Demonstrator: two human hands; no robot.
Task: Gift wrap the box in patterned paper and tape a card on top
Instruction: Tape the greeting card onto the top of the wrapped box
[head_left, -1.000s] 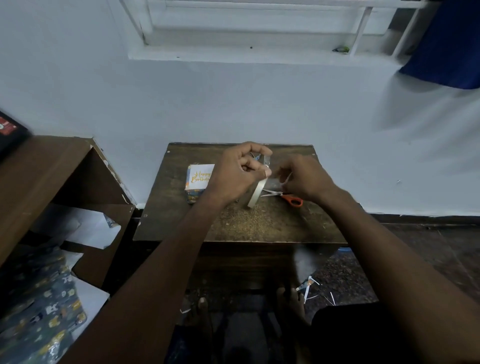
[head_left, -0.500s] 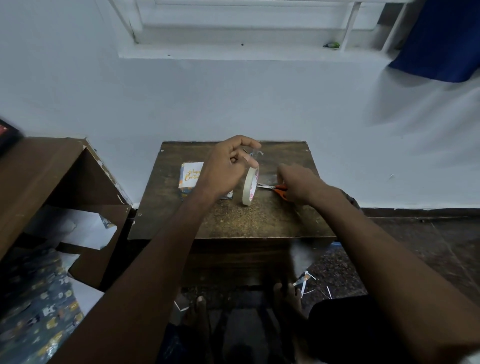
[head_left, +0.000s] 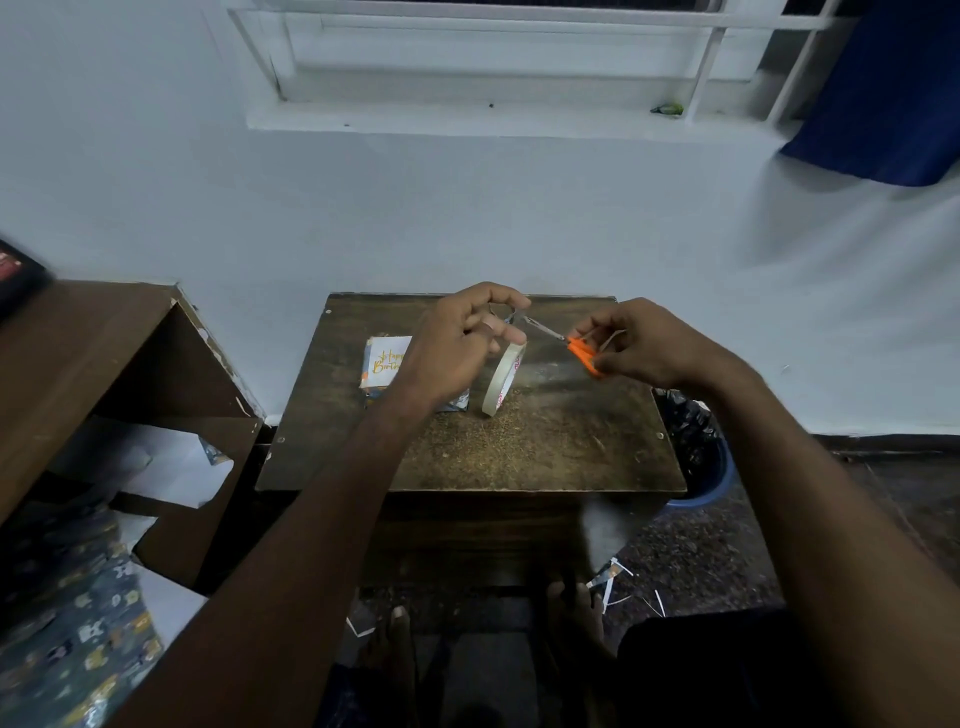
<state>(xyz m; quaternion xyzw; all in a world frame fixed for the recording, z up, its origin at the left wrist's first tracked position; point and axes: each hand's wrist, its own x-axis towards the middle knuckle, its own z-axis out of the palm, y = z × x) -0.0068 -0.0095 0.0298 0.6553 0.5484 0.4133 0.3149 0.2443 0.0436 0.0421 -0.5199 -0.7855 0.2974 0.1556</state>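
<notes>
L hand (head_left: 457, 343) pinches a tape strip pulled up from the tape roll (head_left: 503, 379), which hangs over the table (head_left: 545, 447). R hand (head_left: 649, 348) fingers curl round orange scissors (head_left: 563, 343), blades at the strip. Wrapped box (head_left: 387, 364) w/ card (head_left: 385, 359) on top sits just left (partly hidden by L wrist).

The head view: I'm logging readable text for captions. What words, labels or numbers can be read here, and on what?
"Happ" over "Birth", gold script on the card; the rest is hidden behind the left hand.
Red print inside the tape roll: too small to read.
Red label on the dark object at the left edge: blurred.
</notes>
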